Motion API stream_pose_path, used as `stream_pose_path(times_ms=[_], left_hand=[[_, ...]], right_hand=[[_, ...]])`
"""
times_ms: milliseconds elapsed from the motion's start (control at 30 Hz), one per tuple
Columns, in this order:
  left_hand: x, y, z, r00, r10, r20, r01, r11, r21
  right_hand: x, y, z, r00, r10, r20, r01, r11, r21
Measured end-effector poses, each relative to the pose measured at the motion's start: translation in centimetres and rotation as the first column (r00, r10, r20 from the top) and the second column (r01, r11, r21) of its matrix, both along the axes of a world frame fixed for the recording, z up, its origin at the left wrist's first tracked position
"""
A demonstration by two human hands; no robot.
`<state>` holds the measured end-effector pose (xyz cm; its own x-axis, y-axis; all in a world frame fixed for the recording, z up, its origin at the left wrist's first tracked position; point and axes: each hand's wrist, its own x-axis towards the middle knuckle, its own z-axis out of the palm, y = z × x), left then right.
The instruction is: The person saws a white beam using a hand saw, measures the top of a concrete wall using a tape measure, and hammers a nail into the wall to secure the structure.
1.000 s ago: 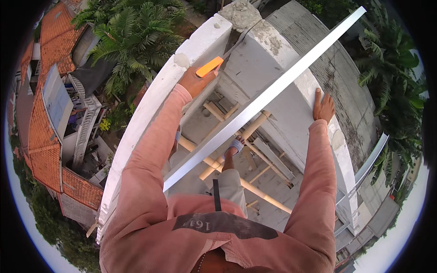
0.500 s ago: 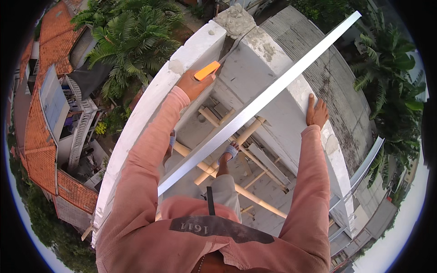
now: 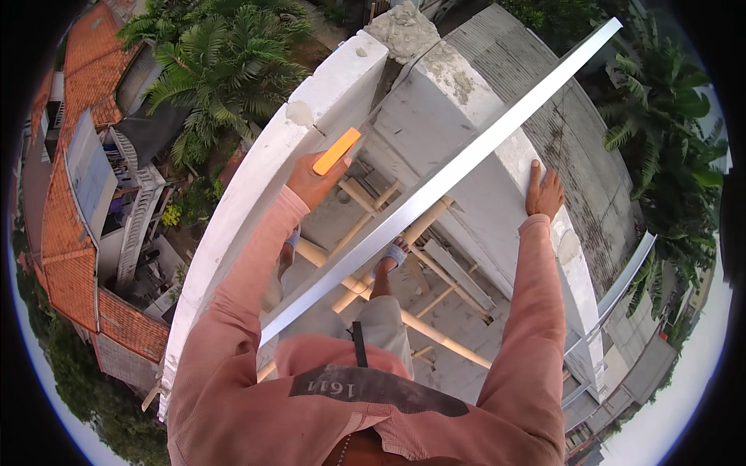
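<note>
My left hand (image 3: 312,180) is closed around an orange-handled tool (image 3: 337,151), just inside the left white block wall (image 3: 249,172). A thin grey edge runs from the tool's far end, blurred, so its kind is unclear. My right hand (image 3: 546,191) lies on top of the right white wall (image 3: 576,268), its fingers stretched forward. Between my arms a long silver metal bar (image 3: 435,179) slants up from near my left elbow, over the right wall and out beyond it. Neither hand touches the bar.
Below me, bamboo poles (image 3: 444,339) cross the gap between the walls; one sandalled foot (image 3: 394,255) rests among them. Rough mortar (image 3: 402,33) caps the far corner. Outside are a grey corrugated roof (image 3: 536,85), orange tiled roofs (image 3: 74,225) and palms (image 3: 221,74), lower down.
My left hand has drawn back toward me with the orange-handled tool, whose handle now points more steeply away. My right hand stays on the wall. The bar has shifted slightly.
</note>
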<state>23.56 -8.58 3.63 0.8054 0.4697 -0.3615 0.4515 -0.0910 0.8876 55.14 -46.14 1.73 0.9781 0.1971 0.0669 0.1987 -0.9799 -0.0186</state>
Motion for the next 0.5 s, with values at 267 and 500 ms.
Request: stream_pose_path(times_ms=[267, 500], left_hand=[[-4.0, -1.4, -1.4, 0.999, 0.037, 0.017, -0.037, 0.999, -0.012], [-7.8, 0.1, 0.5, 0.997, -0.017, -0.079, 0.016, 1.0, -0.004]], right_hand=[[0.3, -1.2, 0.1, 1.0, 0.005, 0.025, -0.004, 1.0, -0.01], [0.1, -1.3, -0.5, 0.998, 0.004, 0.068, -0.006, 1.0, 0.029]])
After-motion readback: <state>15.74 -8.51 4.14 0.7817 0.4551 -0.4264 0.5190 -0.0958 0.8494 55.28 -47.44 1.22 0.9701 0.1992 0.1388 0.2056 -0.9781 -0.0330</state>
